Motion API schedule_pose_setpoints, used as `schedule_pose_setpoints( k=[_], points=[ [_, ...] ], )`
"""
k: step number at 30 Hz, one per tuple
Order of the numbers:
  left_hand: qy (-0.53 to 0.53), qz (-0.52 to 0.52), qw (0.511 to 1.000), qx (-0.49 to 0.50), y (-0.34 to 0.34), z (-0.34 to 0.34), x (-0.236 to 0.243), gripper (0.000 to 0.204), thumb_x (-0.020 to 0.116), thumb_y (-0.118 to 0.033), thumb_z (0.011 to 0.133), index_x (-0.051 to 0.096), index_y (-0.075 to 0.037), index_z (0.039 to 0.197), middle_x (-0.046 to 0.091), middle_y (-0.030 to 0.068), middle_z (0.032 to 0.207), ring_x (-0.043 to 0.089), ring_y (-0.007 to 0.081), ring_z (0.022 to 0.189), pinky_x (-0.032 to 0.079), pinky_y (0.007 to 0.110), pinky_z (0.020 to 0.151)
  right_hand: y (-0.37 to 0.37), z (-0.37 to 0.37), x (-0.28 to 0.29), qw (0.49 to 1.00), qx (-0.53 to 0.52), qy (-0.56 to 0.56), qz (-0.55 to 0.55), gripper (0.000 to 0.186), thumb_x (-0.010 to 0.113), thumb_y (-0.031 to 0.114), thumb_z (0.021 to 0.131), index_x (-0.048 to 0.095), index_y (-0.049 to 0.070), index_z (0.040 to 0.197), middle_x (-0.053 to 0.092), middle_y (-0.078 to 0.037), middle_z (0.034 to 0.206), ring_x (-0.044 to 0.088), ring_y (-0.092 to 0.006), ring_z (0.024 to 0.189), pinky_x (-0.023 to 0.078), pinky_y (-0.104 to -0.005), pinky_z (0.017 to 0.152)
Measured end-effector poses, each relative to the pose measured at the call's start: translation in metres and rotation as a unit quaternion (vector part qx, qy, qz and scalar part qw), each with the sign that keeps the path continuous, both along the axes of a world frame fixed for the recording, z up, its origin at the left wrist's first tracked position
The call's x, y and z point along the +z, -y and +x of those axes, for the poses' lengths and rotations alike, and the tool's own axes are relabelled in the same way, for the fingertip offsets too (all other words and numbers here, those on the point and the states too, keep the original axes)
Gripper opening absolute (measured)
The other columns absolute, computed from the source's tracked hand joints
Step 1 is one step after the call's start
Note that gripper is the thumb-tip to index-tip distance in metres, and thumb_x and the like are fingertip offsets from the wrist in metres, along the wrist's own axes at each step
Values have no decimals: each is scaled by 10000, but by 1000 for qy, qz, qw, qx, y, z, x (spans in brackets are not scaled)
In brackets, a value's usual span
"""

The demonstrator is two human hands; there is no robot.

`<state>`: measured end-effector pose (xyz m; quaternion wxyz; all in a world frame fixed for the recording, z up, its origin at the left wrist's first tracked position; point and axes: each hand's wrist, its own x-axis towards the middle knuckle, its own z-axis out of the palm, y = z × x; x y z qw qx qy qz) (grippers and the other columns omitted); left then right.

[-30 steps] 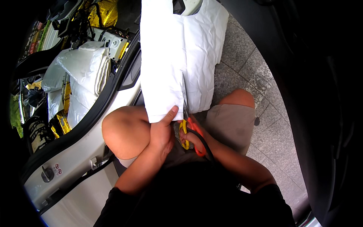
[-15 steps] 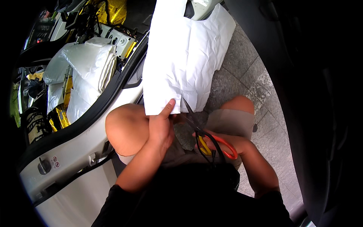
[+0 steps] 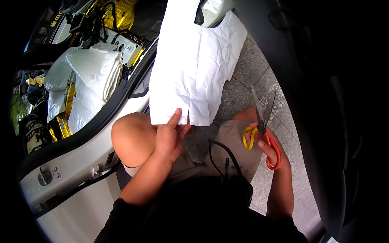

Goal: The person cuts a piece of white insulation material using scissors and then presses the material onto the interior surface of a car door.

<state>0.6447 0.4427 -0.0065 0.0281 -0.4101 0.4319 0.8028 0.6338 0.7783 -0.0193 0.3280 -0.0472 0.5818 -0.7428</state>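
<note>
A large white sheet [image 3: 174, 69], soft and creased like fabric or film, hangs down toward my knees. My left hand [image 3: 167, 139] pinches its lower edge, thumb on top and fingers beneath. Right beside that thumb a short slit [image 3: 188, 116] runs up from the edge. Off to the right, apart from the sheet, my right hand [image 3: 265, 149] holds a pair of scissors [image 3: 261, 127] with one red and one yellow handle loop. Their blades point away from me and stand apart, with nothing between them.
At left is a car's door sill [image 3: 93, 139], with folded white padding [image 3: 95, 69] and gold foil [image 3: 119, 14] inside the stripped cabin. A dark panel [image 3: 300, 73] borders the right side. Grey paving [image 3: 296, 162] lies below. A black cable [image 3: 227, 150] loops over my lap.
The scissors have come away from the sheet's lower edge and moved right, their blades spreading wider. My left hand keeps its pinch on the sheet, slightly further left.
</note>
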Motion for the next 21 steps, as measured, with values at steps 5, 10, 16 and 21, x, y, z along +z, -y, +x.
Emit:
schedule_pose_setpoints(
  k=[5, 10, 16, 21],
  points=[
    [29, 11, 999, -18, -18, -2, 5, 348, 617, -152, 1068, 535, -61, 1394, 694, 111, 1193, 703, 219, 957, 613, 417, 921, 52, -30, 14, 995, -31, -96, -24, 477, 605, 140, 1020, 473, 28, 1464, 607, -86, 1181, 601, -192, 1110, 472, -327, 989],
    [27, 22, 997, -62, -23, -4, 3, 427, 594, -286, 1079, 511, -16, 1399, 693, 143, 1188, 706, 250, 991, 596, 373, 890, 124, -39, 14, 980, -23, 72, -183, 447, 594, 152, 1034, 453, 35, 1441, 622, -91, 1117, 626, -177, 1021, 515, -329, 911],
    [22, 53, 996, -74, -7, -11, 2, 554, 572, -385, 1074, 478, -11, 1470, 658, 142, 1290, 635, 308, 1105, 517, 443, 965, 160, 26, -9, 943, -22, 248, -221, 416, 564, 195, 1044, 422, 65, 1413, 642, -105, 1071, 657, -195, 978, 554, -349, 831],
    [20, -113, 993, -26, 8, -13, -15, 498, 713, -312, 1013, 588, -14, 1391, 697, 78, 1185, 633, 181, 1016, 471, 324, 800, 162, 63, -4, 915, -6, 349, -201, 411, 575, 192, 1039, 422, 80, 1404, 640, -101, 1067, 672, -192, 961, 560, -344, 801]
  ],
)
